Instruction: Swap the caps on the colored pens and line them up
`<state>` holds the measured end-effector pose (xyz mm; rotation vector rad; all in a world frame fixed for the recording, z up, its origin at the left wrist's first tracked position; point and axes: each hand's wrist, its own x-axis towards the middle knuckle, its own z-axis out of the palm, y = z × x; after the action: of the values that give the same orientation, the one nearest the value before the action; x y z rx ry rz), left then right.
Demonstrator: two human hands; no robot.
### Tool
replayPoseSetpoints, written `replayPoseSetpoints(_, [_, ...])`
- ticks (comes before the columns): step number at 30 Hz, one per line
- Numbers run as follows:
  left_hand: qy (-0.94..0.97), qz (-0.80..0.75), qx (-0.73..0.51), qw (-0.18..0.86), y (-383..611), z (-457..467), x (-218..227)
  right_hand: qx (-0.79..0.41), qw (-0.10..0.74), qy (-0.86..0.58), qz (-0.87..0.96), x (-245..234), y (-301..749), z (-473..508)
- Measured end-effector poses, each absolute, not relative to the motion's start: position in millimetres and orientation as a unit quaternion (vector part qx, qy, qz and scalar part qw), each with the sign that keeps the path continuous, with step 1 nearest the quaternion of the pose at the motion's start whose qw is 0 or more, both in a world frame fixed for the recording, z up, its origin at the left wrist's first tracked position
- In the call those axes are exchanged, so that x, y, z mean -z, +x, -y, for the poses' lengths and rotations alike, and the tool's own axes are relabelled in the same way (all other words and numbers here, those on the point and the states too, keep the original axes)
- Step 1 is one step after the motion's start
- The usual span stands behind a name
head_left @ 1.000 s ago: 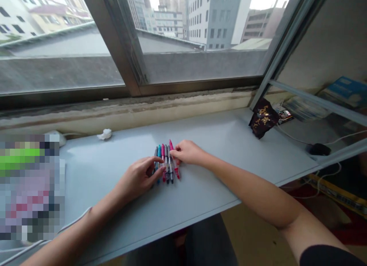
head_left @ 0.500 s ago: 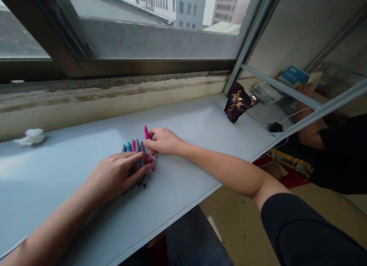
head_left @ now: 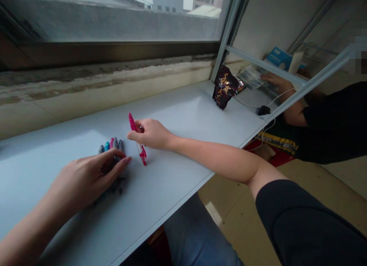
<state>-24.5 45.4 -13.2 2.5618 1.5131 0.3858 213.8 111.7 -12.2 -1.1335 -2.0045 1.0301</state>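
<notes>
My right hand pinches a pink pen and holds it tilted, its lower end near the grey desk. A little to the left, my left hand lies flat with its fingers stretched over a row of several pens, grey, blue and pink, side by side. The pink pen stands apart from that row, to its right.
A dark snack bag stands at the desk's far right by a metal frame. Behind the frame another person's hand reaches toward papers, beside a black mouse and cables. A window sill runs along the back.
My right hand has pulled the pink pen out of the row and moved it to the right. The view has swung right and down. The left hand stays over the other pens.
</notes>
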Motion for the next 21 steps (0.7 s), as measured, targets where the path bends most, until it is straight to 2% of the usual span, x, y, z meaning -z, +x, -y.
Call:
replayPoseSetpoints(8, [0.846, -0.505, -0.171, -0.021, -30, -35, 25, -0.489, 0.29, -0.396, 0.721, -1, 223, -107])
replayPoseSetpoints(13, [0.89, -0.379, -0.25, 0.039, -18, -35, 15, -0.524, 0.304, -0.383, 0.697, 0, 224, -98])
replayPoseSetpoints(16, [0.888, -0.377, -0.262, 0.002, -12, -37, 11, -0.537, 0.288, -0.371, 0.7, -1, 227, -93])
replayPoseSetpoints(21, [0.895, -0.37, -0.247, 0.035, -10, -32, 12, -0.514, 0.258, -0.399, 0.714, -8, 228, -87])
